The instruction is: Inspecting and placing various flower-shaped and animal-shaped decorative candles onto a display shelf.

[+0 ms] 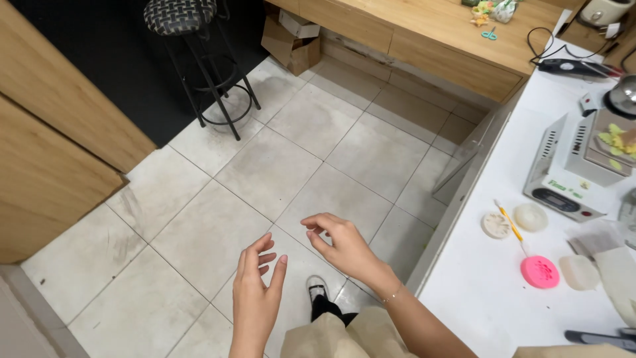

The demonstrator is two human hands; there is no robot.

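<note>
I see my left hand (255, 292) and right hand (341, 244) hovering empty, fingers loose, over the floor tiles (265, 172); nothing is picked up yet. The pink mould (540, 272) lies untouched near the white tabletop's (483, 292) front edge.

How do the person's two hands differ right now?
The left hand is open with its fingers stretched out and pointing away from the person, while the right hand has its fingers curled loosely inward. The right hand wears a thin bracelet at the wrist; the left wrist is bare. Both hands hold nothing and hover above the tiled floor.
</note>
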